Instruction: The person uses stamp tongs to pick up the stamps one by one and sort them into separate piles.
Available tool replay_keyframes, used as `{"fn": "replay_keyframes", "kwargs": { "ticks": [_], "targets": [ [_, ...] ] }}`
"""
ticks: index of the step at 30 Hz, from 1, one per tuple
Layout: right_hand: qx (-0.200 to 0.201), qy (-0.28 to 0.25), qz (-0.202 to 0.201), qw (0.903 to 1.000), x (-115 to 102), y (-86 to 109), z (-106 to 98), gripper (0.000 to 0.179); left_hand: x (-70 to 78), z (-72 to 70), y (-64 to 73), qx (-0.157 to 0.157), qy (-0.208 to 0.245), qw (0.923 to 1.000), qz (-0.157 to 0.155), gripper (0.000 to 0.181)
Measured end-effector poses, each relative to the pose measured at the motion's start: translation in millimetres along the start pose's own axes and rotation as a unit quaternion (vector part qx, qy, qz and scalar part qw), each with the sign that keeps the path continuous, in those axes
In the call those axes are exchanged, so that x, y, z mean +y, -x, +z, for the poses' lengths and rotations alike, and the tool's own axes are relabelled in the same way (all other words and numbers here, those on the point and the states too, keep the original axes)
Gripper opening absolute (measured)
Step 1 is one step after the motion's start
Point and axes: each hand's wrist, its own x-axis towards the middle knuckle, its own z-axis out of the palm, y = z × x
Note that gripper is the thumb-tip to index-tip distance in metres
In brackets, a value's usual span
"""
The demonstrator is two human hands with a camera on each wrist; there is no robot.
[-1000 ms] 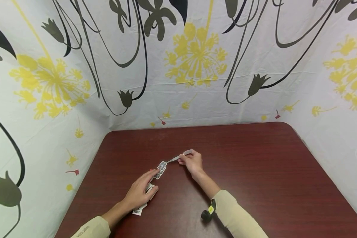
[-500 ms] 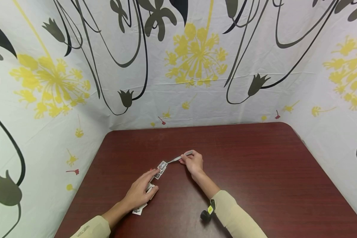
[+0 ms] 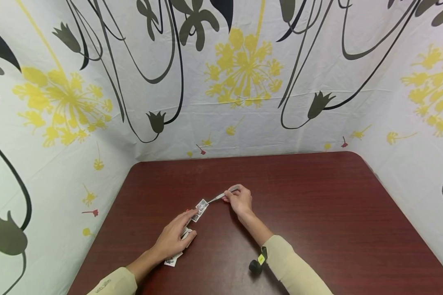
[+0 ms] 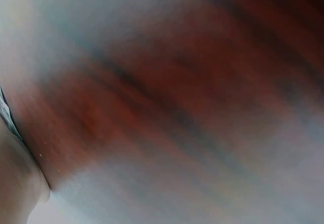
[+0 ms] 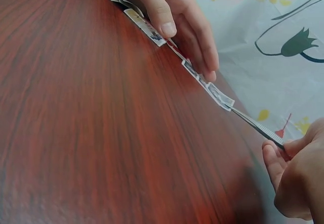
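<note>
My right hand (image 3: 239, 200) pinches a pair of metal tweezers (image 3: 218, 197) between thumb and fingers. Their tips meet the corner of a small grey-and-white postage stamp (image 3: 202, 205) at the far end of a slanting row. In the right wrist view that stamp (image 5: 220, 96) is slightly curled where the tweezers (image 5: 255, 125) reach it. My left hand (image 3: 173, 235) lies over the row with extended fingers, fingertips at the far stamps, and hides the middle ones. A yellowish stamp (image 5: 144, 27) shows by its thumb, and others (image 3: 171, 261) stick out near its wrist.
All this lies on a dark red wooden table (image 3: 317, 205). Flower-patterned white cloth (image 3: 243, 135) hangs around the back and sides. A black wrist camera (image 3: 256, 267) hangs at the right sleeve. The left wrist view is mostly blurred tabletop (image 4: 91, 122).
The far stamp has shifted slightly at the tweezers' tips and lines up more closely with the stamp beside it. The right hand has barely moved; the left stays in place.
</note>
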Motion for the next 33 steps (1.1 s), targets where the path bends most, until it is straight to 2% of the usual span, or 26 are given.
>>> {"fn": "replay_keyframes", "kwargs": {
  "ticks": [5,13,33],
  "targets": [
    [-0.013,0.018,-0.001,0.9998,-3,-0.6,-2,0.009,-0.9,1.7,0.3,0.01,-0.002,0.9999,0.013,0.071],
    [-0.029,0.041,-0.007,0.9987,-5,0.6,-2,0.009,-2.8,3.1,0.1,0.001,0.002,1.0,0.005,0.069],
    [0.003,0.02,-0.014,0.9997,-1,2.0,8,0.009,-2.3,3.4,0.5,-0.004,-0.01,0.9999,0.003,0.069]
  ]
}}
